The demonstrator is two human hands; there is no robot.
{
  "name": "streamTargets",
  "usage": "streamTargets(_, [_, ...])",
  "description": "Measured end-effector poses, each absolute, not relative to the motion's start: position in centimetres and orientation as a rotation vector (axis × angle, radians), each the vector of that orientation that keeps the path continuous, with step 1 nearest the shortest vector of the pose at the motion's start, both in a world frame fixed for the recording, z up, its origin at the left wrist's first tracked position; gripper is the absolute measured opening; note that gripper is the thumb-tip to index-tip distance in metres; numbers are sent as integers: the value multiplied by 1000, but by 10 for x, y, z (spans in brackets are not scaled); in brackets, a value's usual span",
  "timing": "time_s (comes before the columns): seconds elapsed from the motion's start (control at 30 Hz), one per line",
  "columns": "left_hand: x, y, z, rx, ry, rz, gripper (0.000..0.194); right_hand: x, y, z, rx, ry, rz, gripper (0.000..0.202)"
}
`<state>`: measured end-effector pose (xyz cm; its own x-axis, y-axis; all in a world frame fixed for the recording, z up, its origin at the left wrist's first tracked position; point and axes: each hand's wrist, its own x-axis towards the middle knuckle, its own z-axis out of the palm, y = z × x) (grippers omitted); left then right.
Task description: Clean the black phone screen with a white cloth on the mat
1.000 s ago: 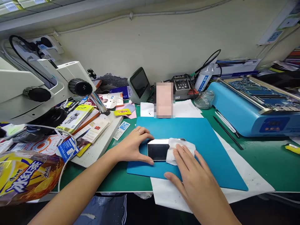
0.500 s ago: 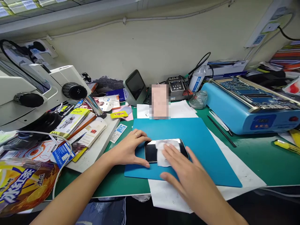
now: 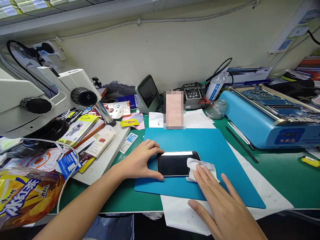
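A phone (image 3: 173, 165) with a dark screen lies flat on the blue mat (image 3: 210, 140). Its left end sits between the thumb and fingers of my left hand (image 3: 142, 161), which grips it by the edges. My right hand (image 3: 217, 196) rests with outstretched fingers on a white cloth or tissue (image 3: 205, 168), pressing it down. That cloth covers the phone's right end and spreads past it onto the mat. Part of the cloth is hidden under my fingers.
At the left stand a microscope (image 3: 32, 100), boxes (image 3: 77, 128) and a snack packet (image 3: 27, 196). Behind the mat is a small screen device (image 3: 148, 93). A blue machine with circuit boards (image 3: 265, 126) and thin tools (image 3: 241, 143) are at the right.
My right hand and the white cloth have moved right across the phone, uncovering its middle. My left hand still holds the left end. The view has shifted slightly.
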<state>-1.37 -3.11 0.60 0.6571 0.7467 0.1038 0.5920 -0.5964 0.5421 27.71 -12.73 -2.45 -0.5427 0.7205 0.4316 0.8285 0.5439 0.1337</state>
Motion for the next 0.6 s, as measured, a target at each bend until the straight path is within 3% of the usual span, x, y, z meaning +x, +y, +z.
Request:
streamTargets(0.27, [-11, -31, 8, 2418, 1076, 425, 73, 243, -122, -23, -1214, -2460, -544, 66])
streamTargets(0.47, [-10, -31, 7, 2403, 1070, 447, 72, 200, -124, -22, -1204, -2491, -325, 76])
streamTargets(0.6, [-12, -31, 6, 2417, 1050, 447, 72, 205, -119, -18, -1175, -2540, -187, 69])
